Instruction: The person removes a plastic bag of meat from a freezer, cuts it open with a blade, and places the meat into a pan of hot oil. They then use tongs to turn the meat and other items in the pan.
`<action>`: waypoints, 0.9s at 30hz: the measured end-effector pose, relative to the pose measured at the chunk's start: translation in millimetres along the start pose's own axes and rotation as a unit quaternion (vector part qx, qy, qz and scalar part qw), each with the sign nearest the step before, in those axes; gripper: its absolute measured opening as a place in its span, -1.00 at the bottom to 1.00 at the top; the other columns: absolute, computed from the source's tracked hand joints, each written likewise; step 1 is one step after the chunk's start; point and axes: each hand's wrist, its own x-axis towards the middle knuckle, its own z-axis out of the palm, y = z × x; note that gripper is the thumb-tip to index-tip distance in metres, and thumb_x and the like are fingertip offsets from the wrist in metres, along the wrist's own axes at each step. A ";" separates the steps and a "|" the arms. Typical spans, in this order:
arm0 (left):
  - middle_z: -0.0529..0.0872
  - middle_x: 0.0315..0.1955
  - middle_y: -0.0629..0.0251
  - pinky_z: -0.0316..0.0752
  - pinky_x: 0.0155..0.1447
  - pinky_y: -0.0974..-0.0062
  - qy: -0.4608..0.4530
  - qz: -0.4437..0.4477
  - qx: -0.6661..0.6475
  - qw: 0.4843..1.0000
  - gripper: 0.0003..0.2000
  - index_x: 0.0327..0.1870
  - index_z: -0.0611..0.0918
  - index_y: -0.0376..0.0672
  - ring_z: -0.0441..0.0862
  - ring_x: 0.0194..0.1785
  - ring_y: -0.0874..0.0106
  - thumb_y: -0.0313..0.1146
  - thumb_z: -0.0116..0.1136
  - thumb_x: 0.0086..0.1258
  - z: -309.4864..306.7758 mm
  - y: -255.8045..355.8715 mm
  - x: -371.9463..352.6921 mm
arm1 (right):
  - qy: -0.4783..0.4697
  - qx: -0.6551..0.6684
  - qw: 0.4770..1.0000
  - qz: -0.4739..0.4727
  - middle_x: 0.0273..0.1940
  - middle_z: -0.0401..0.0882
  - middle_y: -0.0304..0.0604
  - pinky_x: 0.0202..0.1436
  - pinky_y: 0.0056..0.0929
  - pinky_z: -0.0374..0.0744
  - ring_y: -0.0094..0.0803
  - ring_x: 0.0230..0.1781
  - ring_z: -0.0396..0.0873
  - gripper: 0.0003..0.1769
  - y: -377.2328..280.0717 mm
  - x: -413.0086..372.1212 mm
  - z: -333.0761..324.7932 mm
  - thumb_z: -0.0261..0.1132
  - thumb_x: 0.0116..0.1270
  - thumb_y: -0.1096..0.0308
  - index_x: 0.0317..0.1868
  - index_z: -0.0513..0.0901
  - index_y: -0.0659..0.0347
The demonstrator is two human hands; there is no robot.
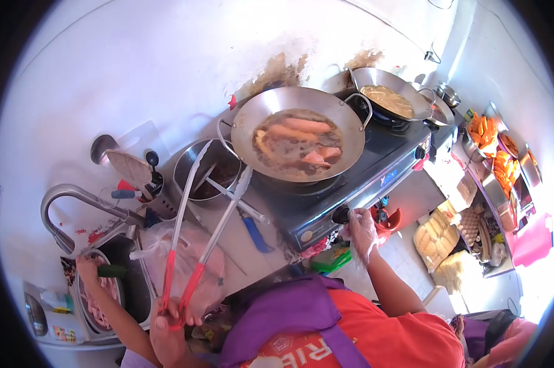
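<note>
My left hand (169, 325) is wrapped round the red handles of long metal tongs (212, 245), whose spread arms point up over the counter. Under a clear plastic glove, my right hand (361, 230) grips a black knob (340, 214) on the stove front. A large two-handled wok (246, 135) sits on the near burner of the black stove (307, 199). Orange-pink pieces of food (298, 129) lie in its bubbling oil. Left of the wok stands a metal pot (185, 168) with utensils and dark contents.
Another person's hand (88, 270) is over a bowl of meat (99, 300) in the sink (139, 264). A second wok (375, 76) stands farther along the stove. A blue-handled knife (255, 234) and plastic bag (194, 264) lie on the counter. Food trays (492, 187) are at right.
</note>
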 end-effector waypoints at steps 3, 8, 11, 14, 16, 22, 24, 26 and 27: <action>0.39 -0.41 0.25 0.47 -0.22 0.35 0.005 0.003 0.022 1.000 -0.53 -0.22 0.33 -0.18 0.47 -0.37 0.36 0.09 0.13 0.41 6.2 -5.2 10.0 | -0.026 -0.055 0.995 -0.080 -0.32 0.61 -0.09 -0.26 -0.42 0.59 -0.37 -0.33 0.61 -0.67 6.0 -36.9 -2.9 0.14 0.48 0.20 0.08 0.45 0.27; 0.42 -0.36 0.22 0.46 -0.11 0.39 -0.022 0.026 0.057 0.998 -0.54 -0.21 0.33 -0.18 0.48 -0.28 0.38 0.09 0.11 0.42 28.6 -24.4 20.1 | -0.409 0.141 0.898 0.082 -0.10 0.60 -0.14 -0.10 -0.47 0.62 -0.44 -0.16 0.62 -0.52 -89.0 -83.9 23.8 0.12 0.51 0.16 0.30 0.41 0.25; 0.47 -0.31 0.16 0.46 -0.05 0.39 -0.034 0.020 0.099 0.994 -0.57 -0.19 0.33 -0.19 0.50 -0.22 0.37 0.05 0.08 0.44 52.6 -27.1 17.1 | -0.485 0.106 0.867 -0.042 0.04 0.55 -0.07 -0.05 -0.49 0.60 -0.43 -0.15 0.60 -0.31 -158.6 -101.6 56.3 0.12 0.51 0.00 0.46 0.21 0.26; 0.51 -0.26 0.12 0.47 0.00 0.40 -0.055 0.018 0.129 0.990 -0.63 -0.16 0.33 -0.22 0.52 -0.17 0.36 -0.04 0.03 0.47 59.7 -32.1 9.8 | -0.532 0.248 0.808 -0.043 0.10 0.51 -0.08 -0.12 -0.50 0.59 -0.48 -0.12 0.56 -0.19 -176.5 -121.1 106.3 0.15 0.48 -0.09 0.50 0.11 0.26; 0.47 -0.28 0.20 0.43 0.00 0.44 -0.071 0.020 0.145 0.987 -0.65 -0.17 0.34 -0.21 0.49 -0.18 0.40 -0.04 -0.02 0.51 66.8 -33.8 2.1 | -0.556 0.301 0.775 0.022 0.10 0.51 -0.11 -0.21 -0.53 0.57 -0.52 -0.14 0.54 -0.16 -188.0 -128.8 108.9 0.19 0.45 -0.10 0.50 0.10 0.25; 0.47 -0.19 0.24 0.42 0.06 0.42 -0.096 -0.016 0.205 0.974 -0.76 0.00 0.38 -0.28 0.48 -0.13 0.42 -0.28 -0.04 0.52 73.9 -33.1 5.6 | -0.569 0.324 0.744 0.133 -0.16 0.56 -0.23 -0.51 -0.65 0.43 -0.59 -0.49 0.47 -0.27 -215.7 -125.1 90.9 0.36 0.35 0.01 0.34 0.28 0.23; 0.53 -0.14 0.17 0.42 0.13 0.41 -0.152 -0.023 0.280 0.948 -0.74 0.03 0.38 -0.30 0.52 -0.07 0.40 -0.36 0.06 0.47 67.6 -35.4 9.9 | -0.545 0.310 0.769 0.128 -0.26 0.54 -0.28 -0.56 -0.66 0.40 -0.59 -0.58 0.43 -0.35 -220.7 -124.8 85.1 0.41 0.30 0.06 0.23 0.36 0.22; 0.56 -0.08 0.13 0.42 0.18 0.41 -0.200 -0.022 0.282 0.938 -0.67 0.12 0.36 -0.32 0.55 -0.01 0.37 -0.40 0.12 0.44 64.3 -41.4 14.8 | -0.532 0.271 0.790 0.143 -0.27 0.53 -0.28 -0.58 -0.66 0.38 -0.62 -0.56 0.44 -0.40 -240.3 -122.1 64.2 0.44 0.26 0.11 0.16 0.39 0.19; 0.57 -0.05 0.11 0.41 0.20 0.41 -0.220 -0.017 0.247 0.943 -0.61 0.19 0.35 -0.33 0.55 0.02 0.37 -0.40 0.13 0.44 64.3 -45.2 17.9 | -0.526 0.251 0.799 0.147 -0.27 0.52 -0.29 -0.59 -0.66 0.38 -0.63 -0.55 0.44 -0.42 -245.9 -119.4 54.1 0.46 0.24 0.13 0.13 0.40 0.18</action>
